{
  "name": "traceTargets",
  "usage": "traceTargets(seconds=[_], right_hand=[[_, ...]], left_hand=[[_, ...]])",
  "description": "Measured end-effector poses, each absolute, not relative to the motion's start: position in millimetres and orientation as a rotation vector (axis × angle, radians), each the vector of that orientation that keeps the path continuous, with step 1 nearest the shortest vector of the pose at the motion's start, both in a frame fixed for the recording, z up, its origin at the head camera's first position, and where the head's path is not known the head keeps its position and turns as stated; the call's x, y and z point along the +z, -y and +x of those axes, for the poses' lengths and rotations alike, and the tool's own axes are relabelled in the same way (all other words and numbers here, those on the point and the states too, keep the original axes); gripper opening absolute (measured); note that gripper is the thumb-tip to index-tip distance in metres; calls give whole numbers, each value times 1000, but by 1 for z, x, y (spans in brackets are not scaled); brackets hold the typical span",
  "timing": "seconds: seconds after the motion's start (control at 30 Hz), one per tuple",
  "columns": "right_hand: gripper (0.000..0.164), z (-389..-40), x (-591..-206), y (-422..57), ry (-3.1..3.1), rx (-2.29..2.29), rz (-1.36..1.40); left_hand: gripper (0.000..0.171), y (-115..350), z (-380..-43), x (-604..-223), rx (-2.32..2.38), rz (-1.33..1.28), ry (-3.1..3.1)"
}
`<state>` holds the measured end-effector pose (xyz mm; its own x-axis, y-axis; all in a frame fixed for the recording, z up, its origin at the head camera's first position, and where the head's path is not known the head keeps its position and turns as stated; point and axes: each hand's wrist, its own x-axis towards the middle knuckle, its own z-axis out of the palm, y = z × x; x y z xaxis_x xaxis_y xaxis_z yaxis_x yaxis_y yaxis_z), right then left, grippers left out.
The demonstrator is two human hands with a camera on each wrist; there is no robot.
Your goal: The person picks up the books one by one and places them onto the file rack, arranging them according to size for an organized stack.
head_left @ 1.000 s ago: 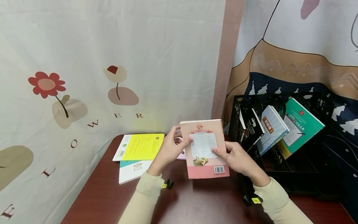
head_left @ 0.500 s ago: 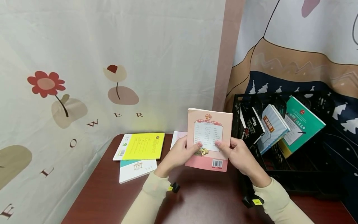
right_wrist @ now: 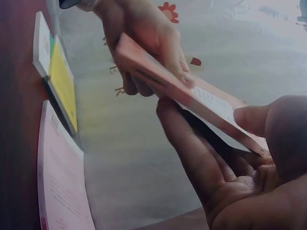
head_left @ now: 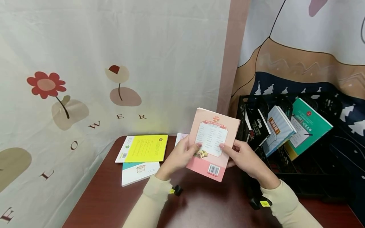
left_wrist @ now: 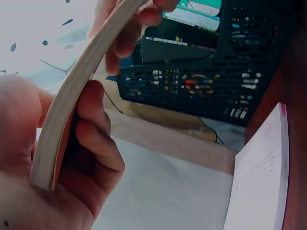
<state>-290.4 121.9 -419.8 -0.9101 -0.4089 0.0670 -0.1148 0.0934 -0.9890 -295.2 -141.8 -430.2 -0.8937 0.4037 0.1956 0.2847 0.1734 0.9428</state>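
Both hands hold a pink paperback book [head_left: 212, 139] above the table, its back cover with a white text panel and a barcode facing up. My left hand [head_left: 180, 155] grips its left edge, thumb on the cover and fingers curled underneath. On the opposite edge my right hand [head_left: 246, 158] pinches it, thumb on top. The left wrist view shows the page block of the book [left_wrist: 72, 100] bowed slightly between thumb and fingers. In the right wrist view the right thumb [right_wrist: 252, 120] presses the cover while the fingers lie beneath.
A yellow book [head_left: 146, 148] overlaps a white-and-teal book [head_left: 139, 174] on the table's left. A pale pink book [left_wrist: 259, 177] lies behind the held one. At right stands a black slotted rack [head_left: 285, 172] with a black book [head_left: 258, 129], a light-blue book [head_left: 276, 129] and a green book [head_left: 308, 126].
The left hand has shifted lower along the book's left edge. The book was raised and moved right, then tilted clockwise, its lower end swinging left.
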Motion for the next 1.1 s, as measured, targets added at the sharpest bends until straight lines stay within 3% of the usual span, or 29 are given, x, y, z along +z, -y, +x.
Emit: traceTargets(seconds=[0.33,0.73,1.1], right_hand=[[47,-288,-410,-130,-2344,-1829,-581],[48,-273,-396,-158,-2714,-1696,-558],[38,-260,-371,-233,-3159,-1700,-235]], left_hand=[[43,137,-301,-439,1721,593,-2465],[26,126,-302,-446,1498,622,-2781],[25,85,-294,-460,1437,722,-2753]])
